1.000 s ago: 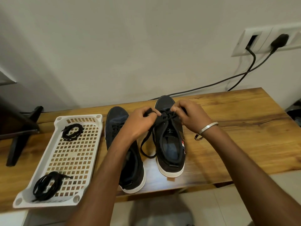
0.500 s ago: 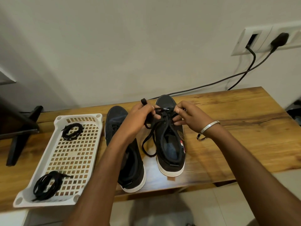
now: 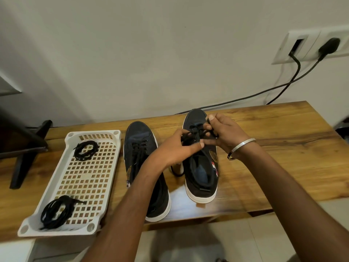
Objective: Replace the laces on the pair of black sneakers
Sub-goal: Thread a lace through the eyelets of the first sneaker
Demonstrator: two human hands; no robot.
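Note:
Two black sneakers with white soles stand side by side on the wooden table [image 3: 283, 148], toes toward the wall. The left sneaker [image 3: 140, 148] is laced and untouched. Over the right sneaker [image 3: 200, 173] both hands work its black lace [image 3: 196, 132]. My left hand [image 3: 177, 146] pinches the lace at the eyelets. My right hand [image 3: 222, 133] grips the lace end from the right, thumb up. A loop of lace [image 3: 176, 173] hangs between the shoes.
A white perforated tray [image 3: 90, 178] lies left of the shoes, holding two bundles of black laces, one at the far end [image 3: 86, 149] and one at the near end [image 3: 56, 210]. Dark furniture [image 3: 20, 146] stands far left. Black cables [image 3: 264, 91] run to a wall socket.
My left hand has come down from its raised position to the eyelets. My right hand has shifted right and now holds the lace end upward.

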